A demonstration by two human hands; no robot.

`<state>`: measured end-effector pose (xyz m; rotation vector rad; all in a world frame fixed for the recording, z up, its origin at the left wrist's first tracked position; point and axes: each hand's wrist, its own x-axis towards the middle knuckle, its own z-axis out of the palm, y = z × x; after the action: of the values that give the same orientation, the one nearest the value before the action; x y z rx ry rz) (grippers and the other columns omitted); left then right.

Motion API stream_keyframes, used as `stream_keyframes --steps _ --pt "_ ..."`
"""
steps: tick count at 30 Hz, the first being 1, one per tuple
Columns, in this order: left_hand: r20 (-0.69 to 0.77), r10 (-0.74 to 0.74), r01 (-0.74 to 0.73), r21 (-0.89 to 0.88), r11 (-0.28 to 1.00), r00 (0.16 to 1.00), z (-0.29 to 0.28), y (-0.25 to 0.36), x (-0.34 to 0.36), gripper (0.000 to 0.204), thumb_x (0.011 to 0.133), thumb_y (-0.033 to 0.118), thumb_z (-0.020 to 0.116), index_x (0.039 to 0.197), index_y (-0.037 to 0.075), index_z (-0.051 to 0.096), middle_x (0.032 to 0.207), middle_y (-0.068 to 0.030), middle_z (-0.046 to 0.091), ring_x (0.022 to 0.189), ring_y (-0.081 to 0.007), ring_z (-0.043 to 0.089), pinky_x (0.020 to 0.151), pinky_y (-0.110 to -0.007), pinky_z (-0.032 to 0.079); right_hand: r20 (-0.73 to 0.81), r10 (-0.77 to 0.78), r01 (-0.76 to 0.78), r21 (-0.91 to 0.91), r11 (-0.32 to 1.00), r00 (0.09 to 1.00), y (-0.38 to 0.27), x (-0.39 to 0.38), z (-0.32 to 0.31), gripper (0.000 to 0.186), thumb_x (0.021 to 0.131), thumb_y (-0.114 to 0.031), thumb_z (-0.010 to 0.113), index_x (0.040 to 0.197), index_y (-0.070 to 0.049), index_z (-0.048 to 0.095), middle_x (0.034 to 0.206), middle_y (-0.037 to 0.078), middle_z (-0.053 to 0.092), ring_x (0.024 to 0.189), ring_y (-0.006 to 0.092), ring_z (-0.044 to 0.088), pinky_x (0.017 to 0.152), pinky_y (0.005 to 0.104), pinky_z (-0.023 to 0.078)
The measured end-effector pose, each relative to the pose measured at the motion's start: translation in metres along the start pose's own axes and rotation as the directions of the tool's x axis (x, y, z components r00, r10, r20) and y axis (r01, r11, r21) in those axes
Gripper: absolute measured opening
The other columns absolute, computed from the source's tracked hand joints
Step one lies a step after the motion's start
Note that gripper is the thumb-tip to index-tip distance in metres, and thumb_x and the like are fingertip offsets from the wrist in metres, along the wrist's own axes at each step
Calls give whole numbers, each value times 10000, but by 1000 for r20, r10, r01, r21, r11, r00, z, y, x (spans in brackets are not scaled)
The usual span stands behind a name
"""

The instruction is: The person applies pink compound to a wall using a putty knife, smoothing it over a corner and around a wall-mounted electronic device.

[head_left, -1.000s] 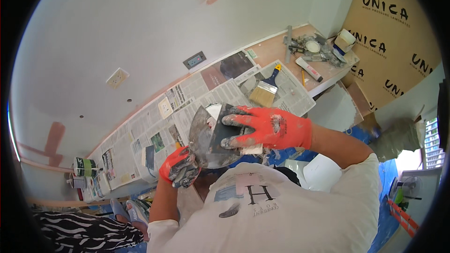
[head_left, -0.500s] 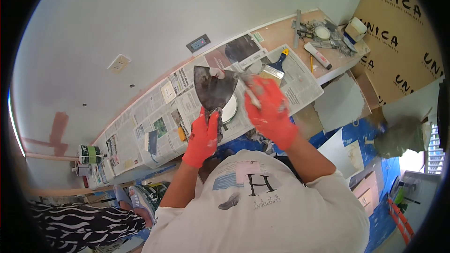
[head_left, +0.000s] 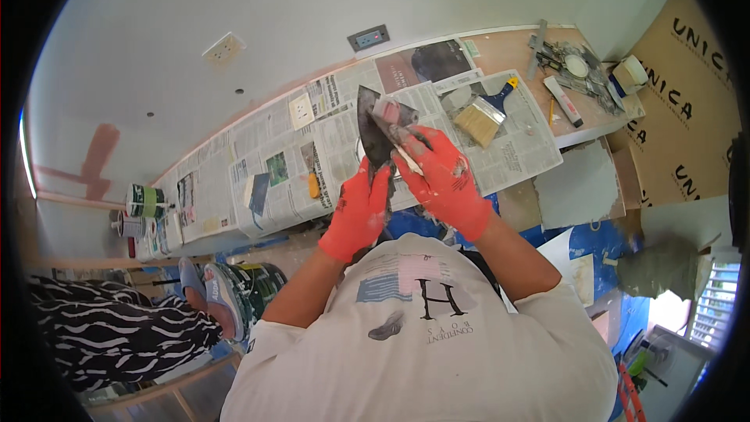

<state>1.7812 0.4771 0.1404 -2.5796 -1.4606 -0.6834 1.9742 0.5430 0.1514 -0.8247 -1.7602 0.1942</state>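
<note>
Gripped in my red-gloved left hand is a wide putty knife, its dark blade pointing up and away from me. My right hand, also gloved in red, is closed round the pale handle of a narrower putty knife. That narrower blade lies across the wide one, where a dab of pinkish filler shows. Behind the tools, a round white container is mostly hidden. Newspaper covers the bench under both hands. To the right of my right hand rests a wide paintbrush.
A yellow-handled tool and a blue-and-white piece lie on the newspaper. Tools clutter the bench's right end beside a white tube. Paint cans stand far left. Another person's patterned trouser leg is at lower left, near a large bucket.
My right hand has brought the narrower putty knife against the wide blade, which has turned more edge-on. The view has shifted, so the bench sits farther right.
</note>
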Motion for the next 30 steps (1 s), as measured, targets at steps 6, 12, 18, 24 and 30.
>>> stream_keyframes --steps 6,12,18,24,30 --pt "-11 -32 32 10 999 999 2 -3 -11 502 816 -2 569 1307 -90 514 1232 -386 506 982 -441 559 840 -477 455 136 110 -129 136 982 985 -10 -5 8 308 830 -55 718 1125 -4 643 1079 226 615 943 381 636 777 417 539" --pt "-43 -58 58 8 998 997 4 -3 -18 491 831 11 566 1307 -97 508 1146 -347 556 947 -450 567 817 -469 460 141 64 -80 115 990 988 -13 -4 10 258 855 -18 679 1104 28 629 1091 230 614 941 365 646 762 413 542" --pt "-20 -90 90 1 996 996 5 0 -18 447 854 3 560 1288 -98 521 1137 -336 558 900 -431 571 792 -454 471 142 124 -151 196 969 982 -7 -10 13 255 863 -68 674 1113 -26 644 1108 173 631 990 367 621 827 423 532" --pt "-59 -72 74 35 997 996 11 0 -23 441 866 7 551 1294 -95 519 1154 -337 558 937 -428 570 823 -452 468 165 166 -186 120 975 972 -23 -5 13 215 858 -75 676 1072 -48 662 1124 150 632 1041 377 594 826 443 527" --pt "16 -98 98 -46 994 995 13 -6 -26 445 898 37 552 1315 -110 493 1180 -336 546 946 -406 566 844 -443 466 112 151 -168 169 971 982 -12 -11 20 241 864 -70 672 1105 -54 663 1102 184 626 995 369 617 793 421 535"
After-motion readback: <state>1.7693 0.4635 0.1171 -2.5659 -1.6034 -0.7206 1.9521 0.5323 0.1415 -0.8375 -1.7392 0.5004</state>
